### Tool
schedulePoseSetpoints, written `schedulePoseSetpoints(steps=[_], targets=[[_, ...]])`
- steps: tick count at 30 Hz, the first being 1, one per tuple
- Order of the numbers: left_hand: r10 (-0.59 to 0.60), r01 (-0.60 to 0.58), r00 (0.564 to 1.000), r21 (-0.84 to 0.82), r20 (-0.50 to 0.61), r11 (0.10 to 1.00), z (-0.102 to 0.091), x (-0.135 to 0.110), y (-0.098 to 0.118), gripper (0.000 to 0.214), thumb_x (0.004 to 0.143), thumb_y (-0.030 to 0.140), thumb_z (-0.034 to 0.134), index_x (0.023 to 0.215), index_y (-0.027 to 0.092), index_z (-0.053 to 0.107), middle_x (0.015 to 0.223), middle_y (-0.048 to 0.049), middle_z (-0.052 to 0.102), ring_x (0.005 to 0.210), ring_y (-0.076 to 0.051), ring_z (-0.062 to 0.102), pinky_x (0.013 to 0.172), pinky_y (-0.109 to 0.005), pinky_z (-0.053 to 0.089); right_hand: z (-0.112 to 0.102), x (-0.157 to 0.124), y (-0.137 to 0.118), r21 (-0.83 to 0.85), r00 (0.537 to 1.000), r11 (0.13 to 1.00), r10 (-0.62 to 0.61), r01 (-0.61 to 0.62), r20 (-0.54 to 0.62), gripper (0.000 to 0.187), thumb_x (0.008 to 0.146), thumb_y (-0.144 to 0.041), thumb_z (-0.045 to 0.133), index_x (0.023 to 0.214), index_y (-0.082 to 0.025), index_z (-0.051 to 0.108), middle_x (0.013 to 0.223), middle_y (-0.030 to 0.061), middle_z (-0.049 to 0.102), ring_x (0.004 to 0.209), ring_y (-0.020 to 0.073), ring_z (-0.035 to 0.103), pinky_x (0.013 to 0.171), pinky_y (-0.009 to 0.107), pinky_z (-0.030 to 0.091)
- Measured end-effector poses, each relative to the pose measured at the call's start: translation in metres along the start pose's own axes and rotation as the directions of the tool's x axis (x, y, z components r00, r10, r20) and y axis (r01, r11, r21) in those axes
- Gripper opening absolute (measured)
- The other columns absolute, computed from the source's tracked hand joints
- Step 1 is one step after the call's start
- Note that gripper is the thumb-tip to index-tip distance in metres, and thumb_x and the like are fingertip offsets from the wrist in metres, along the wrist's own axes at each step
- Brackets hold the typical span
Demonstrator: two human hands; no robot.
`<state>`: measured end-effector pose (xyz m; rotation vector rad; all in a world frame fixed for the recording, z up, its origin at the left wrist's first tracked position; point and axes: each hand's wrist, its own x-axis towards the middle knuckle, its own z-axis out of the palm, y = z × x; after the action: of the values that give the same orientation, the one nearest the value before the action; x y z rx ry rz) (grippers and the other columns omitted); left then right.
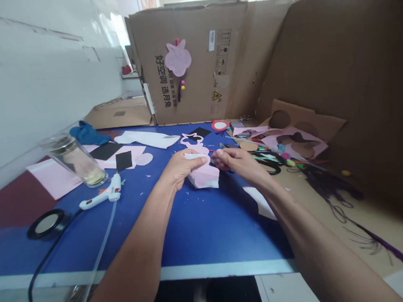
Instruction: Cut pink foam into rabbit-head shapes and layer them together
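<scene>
Left hand (181, 168) clamped on folded pink foam sheet (206, 178), right hand (237, 162) pinching its top edge. Risk: opposing pull tears sheet; left forearm may snag white glue gun (101, 197).

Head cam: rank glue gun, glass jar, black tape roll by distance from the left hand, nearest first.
1. Glue gun, just left of the left hand, which grips a pink piece.
2. Glass jar, further left, behind the gun.
3. Black tape roll, far left, by the table front edge.

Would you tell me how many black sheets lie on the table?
3: a large sheet and a small sheet on pink paper, a third sheet by the pink cutout; more may be hidden.
</scene>
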<state>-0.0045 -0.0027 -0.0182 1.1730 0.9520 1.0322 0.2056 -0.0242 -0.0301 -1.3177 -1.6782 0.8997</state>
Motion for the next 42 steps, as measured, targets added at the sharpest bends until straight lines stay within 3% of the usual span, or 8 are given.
schedulePoseSetpoints(steps=[6,13,21,26,29,34,37,42], targets=[[0.002,-0.002,1.0,0.01,0.004,1.0,0.001,0.0,-0.002,0.03,0.059,0.023,0.092,0.079,0.015,0.072,0.072,-0.004,0.071,0.062,-0.015,0.063,0.061,-0.027,0.047,0.013,-0.007,-0.011,0.153,0.983,0.988,-0.051,0.024,0.175,0.048,0.078,-0.065,0.08,0.081,-0.017,0.071,0.073,-0.0011,0.063,0.066,0.0135,0.05,0.062,0.027,0.037],[-0.018,0.02,0.996,-0.031,0.084,0.999,0.005,-0.003,-0.001,0.037,0.065,0.024,0.092,0.1,0.014,0.081,0.102,-0.0144,0.08,0.083,-0.023,0.073,0.076,-0.033,0.056,0.011,-0.002,-0.005,0.255,0.999,0.967,0.009,0.001,-0.04,0.049,0.068,-0.063,0.087,0.069,-0.019,0.065,0.065,-0.0025,0.058,0.06,0.0122,0.044,0.056,0.027,0.032],[-0.084,0.07,0.991,0.136,0.104,0.988,0.005,-0.005,-0.001,0.023,0.068,0.011,0.079,0.091,0.015,0.081,0.085,-0.0083,0.079,0.066,-0.017,0.069,0.062,-0.026,0.051,0.007,-0.006,-0.013,0.343,0.999,0.939,0.024,-0.031,0.026,0.041,0.072,-0.055,0.087,0.087,-0.019,0.073,0.075,-0.0015,0.065,0.065,0.0129,0.051,0.06,0.026,0.038],[-0.153,0.138,0.985,0.169,0.081,0.976,0.002,-0.004,0.002,0.018,0.075,0.023,0.083,0.091,0.015,0.078,0.078,-0.0077,0.076,0.056,-0.013,0.062,0.052,-0.023,0.044,0.007,-0.002,-0.007,0.417,0.992,0.908,0.081,-0.033,-0.098,0.039,0.068,-0.05,0.09,0.08,-0.018,0.071,0.068,-0.0034,0.063,0.059,0.0112,0.049,0.058,0.026,0.04],[-0.18,0.172,0.98,0.095,0.081,0.98,0.0,0.0,0.002,0.024,0.08,0.034,0.084,0.093,0.016,0.076,0.075,-0.0069,0.074,0.053,-0.011,0.059,0.051,-0.022,0.043,0.007,0.001,-0.004,0.548,0.974,0.836,0.146,-0.029,-0.172,0.039,0.066,-0.048,0.092,0.081,-0.019,0.069,0.068,-0.0041,0.063,0.059,0.0112,0.052,0.059,0.026,0.045],[-0.108,0.129,0.988,-0.213,0.107,0.968,0.007,0.002,-0.003,0.034,0.077,0.042,0.088,0.096,0.017,0.074,0.079,-0.0052,0.073,0.061,-0.012,0.063,0.056,-0.023,0.049,0.009,0.002,-0.008,0.704,0.946,0.71,0.226,0.004,-0.233,0.044,0.061,-0.045,0.096,0.084,-0.021,0.068,0.072,-0.0035,0.068,0.062,0.0117,0.06,0.065,0.027,0.053],[-0.05,0.088,0.99,-0.306,0.129,0.948,0.018,0.0,-0.008,0.042,0.073,0.041,0.091,0.103,0.018,0.075,0.091,-0.005,0.076,0.066,-0.011,0.065,0.06,-0.023,0.052,0.011,0.001,-0.009,0.72,0.94,0.693,0.226,0.028,-0.255,0.043,0.062,-0.043,0.096,0.087,-0.021,0.069,0.075,-0.0026,0.069,0.064,0.0125,0.063,0.069,0.028,0.056],[-0.02,0.047,0.997,-0.371,0.075,0.928,0.032,-0.003,-0.013,0.044,0.067,0.035,0.094,0.102,0.017,0.075,0.088,-0.0044,0.076,0.063,-0.011,0.062,0.06,-0.024,0.051,0.019,0.001,-0.008,0.704,0.941,0.708,0.199,0.054,-0.273,0.042,0.063,-0.042,0.095,0.086,-0.022,0.066,0.08,-0.0009,0.07,0.07,0.0149,0.066,0.077,0.033,0.06]])
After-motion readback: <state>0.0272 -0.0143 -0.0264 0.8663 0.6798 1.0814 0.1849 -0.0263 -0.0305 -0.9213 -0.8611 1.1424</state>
